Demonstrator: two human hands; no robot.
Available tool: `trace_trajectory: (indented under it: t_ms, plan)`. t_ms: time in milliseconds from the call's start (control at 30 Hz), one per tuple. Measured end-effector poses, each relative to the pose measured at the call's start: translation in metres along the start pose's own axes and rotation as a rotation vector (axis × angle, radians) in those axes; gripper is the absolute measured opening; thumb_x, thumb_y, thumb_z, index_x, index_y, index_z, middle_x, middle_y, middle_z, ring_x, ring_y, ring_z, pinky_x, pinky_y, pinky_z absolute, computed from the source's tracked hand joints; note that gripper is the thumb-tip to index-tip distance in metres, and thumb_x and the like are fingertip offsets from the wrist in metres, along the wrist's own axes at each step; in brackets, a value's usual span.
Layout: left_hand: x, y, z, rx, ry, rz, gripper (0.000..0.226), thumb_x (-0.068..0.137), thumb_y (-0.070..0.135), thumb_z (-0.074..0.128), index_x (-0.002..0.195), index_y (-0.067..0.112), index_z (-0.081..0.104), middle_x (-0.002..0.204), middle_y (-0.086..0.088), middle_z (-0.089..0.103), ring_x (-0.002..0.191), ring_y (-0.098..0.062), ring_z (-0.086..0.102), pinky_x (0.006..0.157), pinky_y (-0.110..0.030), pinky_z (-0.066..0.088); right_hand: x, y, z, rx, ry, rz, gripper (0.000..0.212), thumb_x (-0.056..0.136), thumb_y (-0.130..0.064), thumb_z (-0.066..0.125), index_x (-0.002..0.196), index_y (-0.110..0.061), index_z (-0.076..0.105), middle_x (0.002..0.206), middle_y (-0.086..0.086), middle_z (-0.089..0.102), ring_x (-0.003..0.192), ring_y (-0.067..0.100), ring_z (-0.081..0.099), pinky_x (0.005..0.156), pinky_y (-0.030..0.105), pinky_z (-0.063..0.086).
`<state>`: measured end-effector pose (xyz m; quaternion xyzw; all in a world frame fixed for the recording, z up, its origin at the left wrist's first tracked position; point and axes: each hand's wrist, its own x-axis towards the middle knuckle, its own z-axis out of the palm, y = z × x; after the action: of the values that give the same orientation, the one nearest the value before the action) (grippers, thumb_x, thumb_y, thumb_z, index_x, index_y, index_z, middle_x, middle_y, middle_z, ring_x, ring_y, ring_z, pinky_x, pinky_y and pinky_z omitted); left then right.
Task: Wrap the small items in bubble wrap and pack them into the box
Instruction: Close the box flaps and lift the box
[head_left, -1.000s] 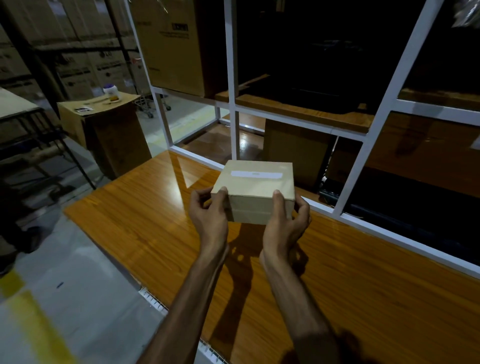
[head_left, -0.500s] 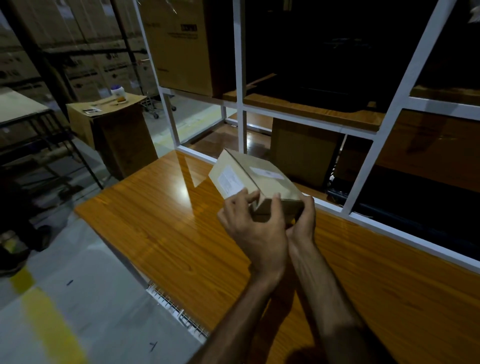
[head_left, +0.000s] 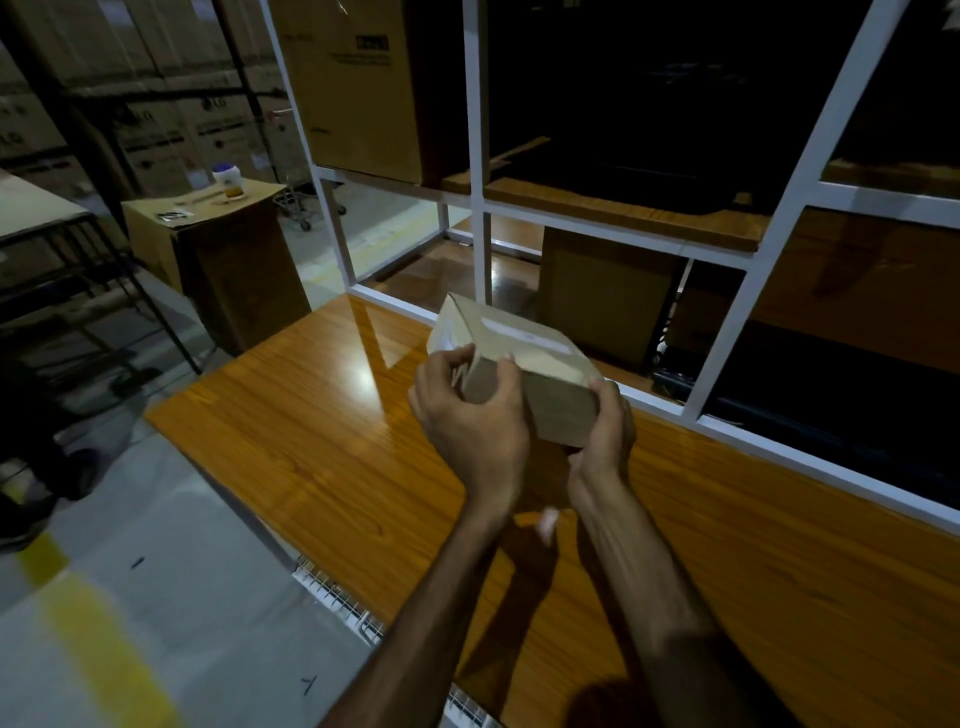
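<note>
Here, both hands, left hand (head_left: 470, 431), right hand (head_left: 605, 436), gripping rectangular matte cardboard box (head_left: 524, 358)

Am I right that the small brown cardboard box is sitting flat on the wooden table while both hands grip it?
Not quite. The head view shows the small brown cardboard box held tilted in the air above the orange wooden table, not sitting flat on it. The rest holds: the left hand and right hand both grip it.
</note>
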<state>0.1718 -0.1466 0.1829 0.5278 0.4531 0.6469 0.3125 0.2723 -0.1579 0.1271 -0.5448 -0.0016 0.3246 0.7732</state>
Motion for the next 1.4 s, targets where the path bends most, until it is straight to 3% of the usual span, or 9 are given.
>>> trace_trajectory:
  t_ms: [133, 433, 567, 700, 767, 900, 1100, 1300, 1400]
  plan:
    - [0.03, -0.02, -0.002, -0.087, -0.078, -0.182, 0.019, 0.09, 0.034, 0.077, 0.104, 0.028, 0.066, 0.108, 0.01, 0.068, 0.106, -0.012, 0.064, 0.085, -0.039, 0.059, -0.012, 0.001, 0.003, -0.153, 0.072, -0.115, 0.056, 0.09, -0.053, 0.071, 0.126, -0.015, 0.052, 0.126, 0.011, 0.057, 0.1, 0.022, 0.063, 0.058, 0.029, 0.048]
    - [0.08, -0.092, 0.01, -0.082, -0.292, -0.412, 0.014, 0.092, 0.018, 0.073, 0.102, 0.008, 0.07, 0.104, -0.004, 0.072, 0.098, -0.014, 0.068, 0.078, -0.035, 0.055, 0.003, 0.047, 0.03, -0.3, 0.257, -0.198, 0.044, 0.091, -0.034, 0.08, 0.12, -0.025, 0.048, 0.132, 0.002, 0.042, 0.114, 0.019, 0.052, 0.072, 0.025, 0.051]
    - [0.098, -0.133, 0.023, -0.027, -0.418, -0.454, 0.019, 0.093, 0.024, 0.074, 0.106, 0.011, 0.068, 0.108, -0.002, 0.071, 0.102, -0.017, 0.068, 0.086, -0.05, 0.062, 0.026, 0.078, 0.036, -0.434, 0.299, -0.195, 0.043, 0.077, -0.072, 0.068, 0.095, -0.05, 0.036, 0.121, -0.011, 0.043, 0.118, 0.021, 0.051, 0.099, 0.051, 0.052]
    - [0.114, -0.174, 0.035, -0.015, -0.522, -0.504, 0.02, 0.092, 0.028, 0.074, 0.109, 0.019, 0.066, 0.115, 0.0, 0.071, 0.111, -0.021, 0.068, 0.09, -0.057, 0.062, 0.039, 0.094, 0.044, -0.596, 0.371, -0.177, 0.051, 0.076, -0.081, 0.056, 0.108, -0.048, 0.035, 0.126, -0.007, 0.049, 0.121, 0.023, 0.047, 0.098, 0.047, 0.05]
    - [0.123, -0.188, 0.04, -0.018, -0.549, -0.53, 0.022, 0.093, 0.024, 0.074, 0.112, 0.017, 0.067, 0.117, -0.001, 0.071, 0.112, -0.023, 0.069, 0.086, -0.054, 0.064, 0.048, 0.103, 0.047, -0.589, 0.359, -0.169, 0.051, 0.088, -0.066, 0.067, 0.122, -0.035, 0.044, 0.132, -0.003, 0.049, 0.123, 0.02, 0.044, 0.091, 0.031, 0.047]
    - [0.138, -0.21, 0.048, 0.007, -0.579, -0.569, 0.02, 0.091, 0.016, 0.075, 0.109, 0.013, 0.068, 0.115, -0.004, 0.072, 0.111, -0.027, 0.068, 0.082, -0.052, 0.064, 0.061, 0.126, 0.054, -0.651, 0.413, -0.144, 0.055, 0.087, -0.063, 0.071, 0.126, -0.032, 0.047, 0.138, 0.005, 0.05, 0.119, 0.023, 0.049, 0.091, 0.042, 0.053]
    - [0.137, -0.237, 0.047, 0.074, -0.61, -0.603, 0.016, 0.09, 0.003, 0.074, 0.102, 0.011, 0.065, 0.112, -0.007, 0.07, 0.11, -0.028, 0.068, 0.088, -0.049, 0.063, 0.079, 0.144, 0.047, -0.716, 0.364, -0.161, 0.057, 0.088, -0.053, 0.075, 0.131, -0.029, 0.048, 0.14, 0.006, 0.049, 0.118, 0.023, 0.052, 0.08, 0.035, 0.051]
    - [0.127, -0.245, 0.047, 0.069, -0.57, -0.57, 0.022, 0.092, -0.004, 0.073, 0.109, 0.003, 0.062, 0.114, -0.014, 0.07, 0.109, -0.03, 0.069, 0.063, -0.02, 0.059, 0.087, 0.152, 0.031, -0.781, 0.285, -0.21, 0.059, 0.09, -0.055, 0.073, 0.135, -0.026, 0.048, 0.141, 0.007, 0.053, 0.116, 0.022, 0.055, 0.08, 0.035, 0.05]
    - [0.125, -0.252, 0.044, 0.095, -0.583, -0.499, 0.023, 0.092, 0.002, 0.075, 0.112, 0.005, 0.064, 0.115, -0.013, 0.072, 0.111, -0.033, 0.07, 0.071, -0.028, 0.063, 0.087, 0.153, 0.029, -0.834, 0.278, -0.203, 0.062, 0.091, -0.06, 0.068, 0.138, -0.027, 0.045, 0.143, 0.007, 0.052, 0.119, 0.024, 0.055, 0.083, 0.039, 0.053]
